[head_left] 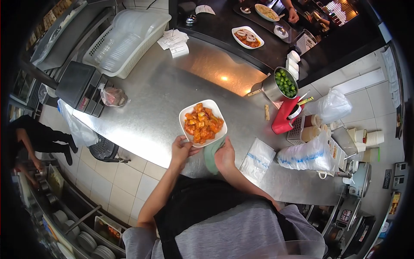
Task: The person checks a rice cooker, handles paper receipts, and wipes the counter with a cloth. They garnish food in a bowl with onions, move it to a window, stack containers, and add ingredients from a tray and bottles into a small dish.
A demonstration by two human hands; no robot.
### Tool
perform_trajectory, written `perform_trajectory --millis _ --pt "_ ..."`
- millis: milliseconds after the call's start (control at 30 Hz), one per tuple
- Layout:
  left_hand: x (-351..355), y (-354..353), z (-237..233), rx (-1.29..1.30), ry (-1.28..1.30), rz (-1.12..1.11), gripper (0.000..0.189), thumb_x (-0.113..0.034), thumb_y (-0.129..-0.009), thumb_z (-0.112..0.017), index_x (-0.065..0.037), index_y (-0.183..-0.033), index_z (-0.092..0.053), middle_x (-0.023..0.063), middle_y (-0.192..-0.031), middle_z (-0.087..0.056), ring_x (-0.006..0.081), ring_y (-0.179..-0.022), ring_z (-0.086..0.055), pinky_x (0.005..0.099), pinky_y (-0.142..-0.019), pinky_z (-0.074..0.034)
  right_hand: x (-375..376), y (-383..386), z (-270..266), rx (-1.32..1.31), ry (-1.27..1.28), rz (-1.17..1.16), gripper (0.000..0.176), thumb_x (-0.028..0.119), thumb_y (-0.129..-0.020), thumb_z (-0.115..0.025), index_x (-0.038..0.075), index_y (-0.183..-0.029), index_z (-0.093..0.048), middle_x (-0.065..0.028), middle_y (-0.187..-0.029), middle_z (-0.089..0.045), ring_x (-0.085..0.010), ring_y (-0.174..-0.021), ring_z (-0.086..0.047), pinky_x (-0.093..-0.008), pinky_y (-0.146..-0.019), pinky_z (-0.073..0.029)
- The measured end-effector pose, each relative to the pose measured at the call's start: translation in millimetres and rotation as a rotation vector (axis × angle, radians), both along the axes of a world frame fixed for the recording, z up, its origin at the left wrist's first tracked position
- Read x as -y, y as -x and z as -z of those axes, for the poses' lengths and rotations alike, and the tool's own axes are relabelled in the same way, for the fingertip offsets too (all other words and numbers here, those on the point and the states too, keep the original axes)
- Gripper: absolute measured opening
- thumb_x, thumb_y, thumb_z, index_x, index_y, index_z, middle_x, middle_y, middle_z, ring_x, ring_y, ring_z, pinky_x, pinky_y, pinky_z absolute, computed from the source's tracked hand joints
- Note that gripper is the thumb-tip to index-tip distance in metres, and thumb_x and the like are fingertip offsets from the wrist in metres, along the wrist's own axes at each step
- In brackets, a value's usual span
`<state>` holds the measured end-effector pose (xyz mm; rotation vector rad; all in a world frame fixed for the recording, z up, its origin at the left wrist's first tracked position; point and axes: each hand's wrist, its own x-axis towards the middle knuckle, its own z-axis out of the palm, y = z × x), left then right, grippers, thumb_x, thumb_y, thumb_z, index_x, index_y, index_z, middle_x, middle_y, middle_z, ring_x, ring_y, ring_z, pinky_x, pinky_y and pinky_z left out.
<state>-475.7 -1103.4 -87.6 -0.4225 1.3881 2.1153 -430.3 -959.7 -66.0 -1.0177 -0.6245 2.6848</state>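
Note:
A white square bowl (183,117) with rounded corners holds chunks of food in orange-red sauce (202,123). It is in front of me, over the steel counter. My left hand (183,149) grips its near left edge, thumb near the rim and fingers partly hidden beneath. A folded green cloth (211,156) hangs at the bowl's near right side. My right hand (225,154) is closed on this cloth, close to the rim; some of its fingers are hidden.
On the steel counter (146,103) stand a basket of plastic lids (97,60), a bagged item (113,96), a pot of green limes (284,84), a red holder (282,116) and plastic bags (258,159). A served dish (247,38) sits on the dark ledge. Another person (39,140) stands at left.

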Motion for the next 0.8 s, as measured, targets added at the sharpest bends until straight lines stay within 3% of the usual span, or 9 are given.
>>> perform_trajectory --millis 167,233,367,400,467,567,667,700,800 --pt "-25 9 27 -0.311 0.235 -0.015 0.025 -0.004 -0.082 -0.055 -0.002 -0.105 -0.045 0.0079 -0.078 -0.06 0.0131 -0.066 -0.061 0.0237 -0.052 -0.048 1 -6 5 0.011 -0.078 -0.255 0.034 0.011 -0.091 -0.044 -0.004 -0.122 -0.043 -0.0115 -0.12 -0.05 -0.0199 -0.11 -0.048 -0.0332 -0.095 -0.036" --pt "-23 15 19 -0.256 0.188 -0.027 0.025 -0.005 -0.082 -0.055 -0.001 -0.105 -0.045 0.0074 -0.077 -0.06 0.0123 -0.067 -0.059 0.0246 -0.052 -0.046 -5 -10 0 0.05 -0.104 -0.372 0.029 0.007 -0.089 -0.048 -0.004 -0.116 -0.05 -0.0112 -0.113 -0.054 -0.0184 -0.103 -0.052 -0.0309 -0.089 -0.041" --pt "-29 15 28 -0.534 0.48 -0.034 0.026 -0.007 -0.083 -0.055 0.0 -0.105 -0.043 0.0092 -0.078 -0.06 0.0154 -0.072 -0.06 0.0283 -0.058 -0.046 7 -11 11 0.005 -0.516 -0.459 0.026 0.004 -0.084 -0.056 0.0 -0.109 -0.059 -0.0098 -0.104 -0.057 -0.0168 -0.093 -0.054 -0.0252 -0.077 -0.045" --pt "-34 13 30 -0.551 0.401 -0.093 0.027 -0.009 -0.084 -0.053 0.001 -0.106 -0.041 0.0135 -0.084 -0.061 0.0232 -0.078 -0.061 0.0335 -0.065 -0.047 15 -8 10 -0.045 -0.758 -0.45 0.027 0.004 -0.084 -0.057 0.0 -0.111 -0.058 -0.0086 -0.102 -0.057 -0.0159 -0.092 -0.054 -0.0241 -0.076 -0.044" --pt "-36 12 32 -0.566 0.487 -0.059 0.028 -0.012 -0.087 -0.049 0.001 -0.11 -0.038 0.0186 -0.092 -0.061 0.0285 -0.085 -0.061 0.0362 -0.071 -0.046 23 -1 5 -0.118 -1.248 -0.418 0.031 0.002 -0.083 -0.057 0.0 -0.114 -0.057 -0.0061 -0.099 -0.056 -0.014 -0.09 -0.053 -0.022 -0.075 -0.043" --pt "-34 15 0 -0.402 0.56 0.084 0.028 -0.014 -0.089 -0.045 0.001 -0.111 -0.036 0.0224 -0.096 -0.059 0.0311 -0.09 -0.06 0.0373 -0.075 -0.045 15 6 3 -0.184 -1.311 -0.481 0.038 -0.002 -0.079 -0.057 0.006 -0.116 -0.057 -0.0067 -0.099 -0.055 -0.0142 -0.089 -0.053 -0.0216 -0.073 -0.042" --pt "-29 19 16 -0.417 0.428 0.048 0.028 -0.014 -0.09 -0.044 0.001 -0.113 -0.035 0.023 -0.101 -0.057 0.0301 -0.094 -0.059 0.0357 -0.078 -0.044 5 9 -5 -0.221 -1.32 -0.528 0.039 -0.004 -0.077 -0.057 0.008 -0.114 -0.059 -0.0071 -0.099 -0.055 -0.0147 -0.089 -0.053 -0.0222 -0.073 -0.042" --pt "-26 22 50 -0.427 0.33 0.017 0.029 -0.011 -0.09 -0.045 -0.001 -0.114 -0.033 0.0205 -0.106 -0.053 0.0259 -0.095 -0.056 0.0329 -0.079 -0.044 3 7 -1 -0.246 -1.313 -0.518 0.038 -0.004 -0.077 -0.056 0.007 -0.114 -0.059 -0.007 -0.098 -0.055 -0.0149 -0.089 -0.053 -0.0224 -0.073 -0.042" --pt "-27 22 39 -0.221 0.16 -0.013 0.031 -0.008 -0.088 -0.046 -0.003 -0.114 -0.031 0.0165 -0.108 -0.049 0.0212 -0.096 -0.053 0.0301 -0.079 -0.044 7 9 -2 -0.26 -1.32 -0.47 0.037 -0.005 -0.077 -0.055 0.006 -0.111 -0.06 -0.0075 -0.099 -0.055 -0.0169 -0.091 -0.054 -0.0247 -0.075 -0.043"
